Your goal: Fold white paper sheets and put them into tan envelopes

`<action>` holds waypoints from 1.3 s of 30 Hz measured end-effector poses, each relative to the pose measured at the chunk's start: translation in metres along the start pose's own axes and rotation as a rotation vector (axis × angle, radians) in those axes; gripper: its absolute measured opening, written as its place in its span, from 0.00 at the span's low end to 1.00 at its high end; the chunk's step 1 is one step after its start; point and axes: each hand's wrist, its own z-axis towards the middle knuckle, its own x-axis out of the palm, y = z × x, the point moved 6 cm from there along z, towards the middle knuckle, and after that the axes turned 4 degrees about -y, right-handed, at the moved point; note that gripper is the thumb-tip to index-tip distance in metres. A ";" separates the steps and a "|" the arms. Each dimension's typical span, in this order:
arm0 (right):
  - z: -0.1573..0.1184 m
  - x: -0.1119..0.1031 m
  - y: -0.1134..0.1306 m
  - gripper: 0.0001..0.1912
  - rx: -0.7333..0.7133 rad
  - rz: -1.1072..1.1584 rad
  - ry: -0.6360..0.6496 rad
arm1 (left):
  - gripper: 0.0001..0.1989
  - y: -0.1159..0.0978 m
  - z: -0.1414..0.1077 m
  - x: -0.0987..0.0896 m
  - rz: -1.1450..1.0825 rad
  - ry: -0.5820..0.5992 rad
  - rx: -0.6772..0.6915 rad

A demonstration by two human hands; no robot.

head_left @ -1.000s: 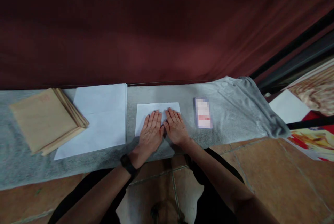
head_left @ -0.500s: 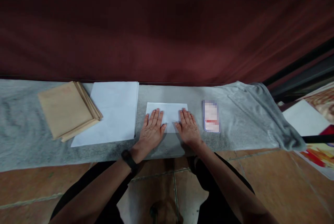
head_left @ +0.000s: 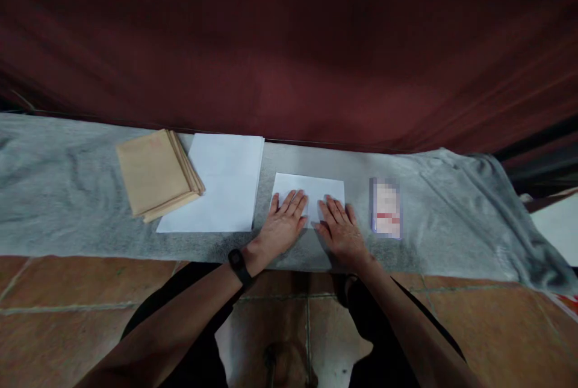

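Observation:
A small white sheet of paper (head_left: 311, 186), perhaps folded, lies flat on the grey cloth (head_left: 316, 159). My left hand (head_left: 282, 225) rests palm down on its left part, fingers spread, with a black band on the wrist. On the right part lies my right hand (head_left: 344, 234), also palm down with its fingers apart. Neither hand grips anything. To the left is a stack of larger white sheets (head_left: 226, 183), partly covered by a pile of brown envelopes (head_left: 153, 174).
A phone-like object (head_left: 387, 208), its surface blurred out, lies right of my right hand. Dark red fabric (head_left: 289, 75) hangs behind the cloth-covered surface. Below its front edge are my legs and a tiled floor (head_left: 81, 328).
The view has shifted and tilted, so the envelopes, sheets and phone-like object appear further right. Both hands remain flat on the small sheet.

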 end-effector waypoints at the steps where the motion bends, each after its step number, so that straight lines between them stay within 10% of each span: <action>1: 0.001 -0.002 -0.005 0.30 0.046 -0.001 -0.013 | 0.27 0.001 -0.001 0.000 -0.007 0.005 -0.010; 17: 0.020 -0.027 -0.045 0.23 0.632 0.115 0.160 | 0.32 0.008 0.000 0.002 -0.025 0.027 -0.129; 27: 0.034 -0.030 -0.032 0.21 0.705 1.371 -0.224 | 0.40 -0.019 0.010 -0.016 -0.245 -0.116 -0.081; 33: 0.040 -0.046 -0.020 0.23 0.662 1.643 -0.257 | 0.22 -0.003 0.029 -0.037 -1.022 -0.350 -0.430; 39: 0.035 -0.016 -0.012 0.22 0.854 1.752 -0.141 | 0.24 -0.001 0.025 -0.036 -1.854 -0.595 -0.871</action>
